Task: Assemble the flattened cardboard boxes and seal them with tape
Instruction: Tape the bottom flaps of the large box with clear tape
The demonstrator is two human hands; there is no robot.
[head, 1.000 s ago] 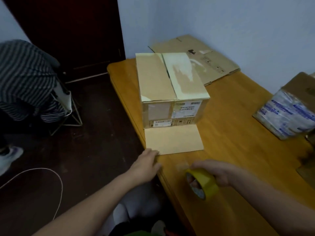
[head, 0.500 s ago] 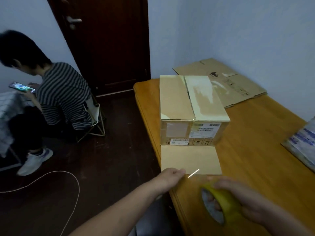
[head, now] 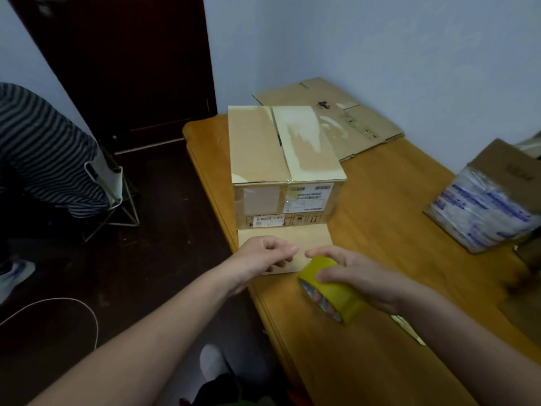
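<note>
Yellow tape roll [head: 339, 293] half-covered by right hand [head: 361, 275]; left hand [head: 263, 256] contents unclear.

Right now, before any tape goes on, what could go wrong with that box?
The box sits right at the left edge of the table, so a push might tip it off. Its front flap lies open beneath the left hand, and tape from the roll in the right hand could stick there.
</note>
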